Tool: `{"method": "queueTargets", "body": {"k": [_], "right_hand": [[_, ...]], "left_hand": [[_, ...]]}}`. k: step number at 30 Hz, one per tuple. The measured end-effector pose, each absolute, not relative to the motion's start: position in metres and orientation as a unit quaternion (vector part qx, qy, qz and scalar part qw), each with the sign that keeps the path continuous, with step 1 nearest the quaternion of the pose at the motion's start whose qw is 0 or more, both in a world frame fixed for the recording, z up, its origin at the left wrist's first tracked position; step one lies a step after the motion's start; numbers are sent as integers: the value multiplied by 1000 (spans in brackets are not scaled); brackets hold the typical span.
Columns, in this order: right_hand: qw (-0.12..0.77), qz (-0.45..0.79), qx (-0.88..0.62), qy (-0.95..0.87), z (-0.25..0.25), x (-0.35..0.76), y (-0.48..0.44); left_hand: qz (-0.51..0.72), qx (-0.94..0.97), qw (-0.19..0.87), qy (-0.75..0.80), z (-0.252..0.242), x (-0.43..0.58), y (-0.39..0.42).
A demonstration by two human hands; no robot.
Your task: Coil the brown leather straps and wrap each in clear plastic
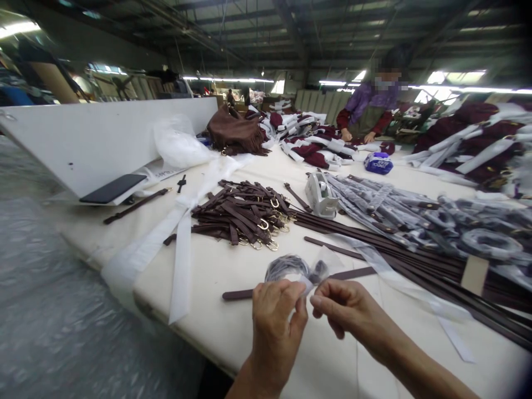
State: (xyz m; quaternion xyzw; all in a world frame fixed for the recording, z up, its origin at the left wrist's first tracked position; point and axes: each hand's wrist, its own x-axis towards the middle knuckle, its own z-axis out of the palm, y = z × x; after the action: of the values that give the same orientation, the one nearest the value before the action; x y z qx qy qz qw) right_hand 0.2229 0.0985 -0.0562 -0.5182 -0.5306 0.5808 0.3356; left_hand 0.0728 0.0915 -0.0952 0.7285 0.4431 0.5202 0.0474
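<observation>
Near the table's front edge, my left hand (277,316) has its fingers closed on a wrapped strap coil (286,268) in clear film. Just to the right, my right hand (343,310) is pinched beside the film's edge; what lies between its fingertips is too small to make out. A brown strap (236,295) lies flat behind both hands, partly hidden by them. Beyond them sits a pile of short brown straps (243,213) with gold buckles. A tape dispenser (321,195) stands right of that pile.
Long brown straps (399,260) and wrapped straps (374,205) cover the right side. White strips (181,271) hang near the left edge. A phone (113,188) lies by a white panel (103,138). A person (369,108) works across the table.
</observation>
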Motion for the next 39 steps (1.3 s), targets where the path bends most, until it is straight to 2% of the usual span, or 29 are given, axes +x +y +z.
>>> {"method": "queueTargets", "body": {"k": [6,9,15,20,23,29,32,34,37,39], "right_hand": [[338,608,-506,-510,-63,225,93],[351,632,-490,-487,-68,227,90],[409,614,-491,-463,-76,229,89],[440,590,-490,-467,-83,227,88],[446,591,-486,-464,-86,225,85],[441,566,-519,-464,-91,217,81],[427,492,-558,-515,-94,218,79],[414,400,-603,-553,-95,224,77],[421,128,-627,-643,-92,241,74],[384,-84,-549,-738,-88,256,72]], "left_hand": [[534,718,87,438,-98,67,90],[528,699,153,456,-102,67,89],[496,585,396,505,-97,71,88],[476,437,633,428,-92,76,90],[473,416,661,407,-92,77,89],[459,443,633,440,-94,78,82],[452,439,635,447,-91,79,81],[435,450,627,464,-89,79,81],[370,503,602,498,-90,78,85],[337,540,580,508,-96,81,93]]}}
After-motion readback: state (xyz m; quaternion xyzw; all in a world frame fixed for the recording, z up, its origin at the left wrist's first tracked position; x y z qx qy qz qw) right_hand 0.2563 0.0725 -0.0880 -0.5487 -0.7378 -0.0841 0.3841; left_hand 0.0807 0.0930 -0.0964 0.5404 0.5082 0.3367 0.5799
